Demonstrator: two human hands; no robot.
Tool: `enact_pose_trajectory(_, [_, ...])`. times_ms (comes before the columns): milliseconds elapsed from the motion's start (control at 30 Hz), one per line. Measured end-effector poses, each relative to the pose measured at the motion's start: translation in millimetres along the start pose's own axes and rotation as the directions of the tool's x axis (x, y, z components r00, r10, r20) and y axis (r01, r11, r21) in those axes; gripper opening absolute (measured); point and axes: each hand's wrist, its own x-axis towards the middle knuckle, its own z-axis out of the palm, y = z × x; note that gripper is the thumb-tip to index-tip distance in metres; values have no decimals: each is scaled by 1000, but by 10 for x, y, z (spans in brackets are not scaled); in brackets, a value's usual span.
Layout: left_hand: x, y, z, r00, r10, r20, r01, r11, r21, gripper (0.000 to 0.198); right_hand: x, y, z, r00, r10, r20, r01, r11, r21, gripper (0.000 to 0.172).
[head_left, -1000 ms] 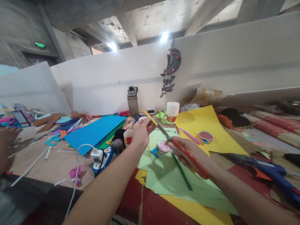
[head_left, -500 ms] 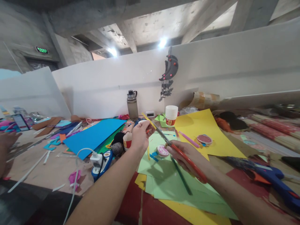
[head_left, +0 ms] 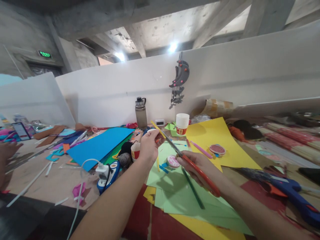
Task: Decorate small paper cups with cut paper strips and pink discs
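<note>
My left hand pinches a narrow yellow paper strip, which sticks up past the fingertips. Red-handled scissors are gripped in my right hand, their blades pointing up and left to the strip by my left fingers. Whether the blades touch the strip I cannot make out. Below both hands lie light green paper sheets, with a dark green stick across them. A small round pink-and-white piece with blue tabs rests on the sheets, beside my right hand.
Blue card, a power strip and a paper cup are on the left. Behind stand a bottle and stacked cups. At right lie yellow card and a glue gun. Another person's hand shows far left.
Very little differs. The view has shifted slightly; both hands keep the strip and the scissors in nearly the same place.
</note>
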Motion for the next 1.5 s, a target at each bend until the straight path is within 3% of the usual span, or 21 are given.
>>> enact_pose_trajectory(667, [27,26,-34,1000,29,8,-29,999,27,19,7,-35,-35,997,-77,20,78,995,-63,40])
enact_pose_trajectory(1100, [3,16,-11,1000,3,12,-3,1000,11,17,-13,-1,14,997,-73,-29,71,995,-70,40])
enact_pose_trajectory(1500, [18,22,-28,1000,-2,24,2,1000,2,16,28,5,28,998,-55,-4,54,996,-66,40])
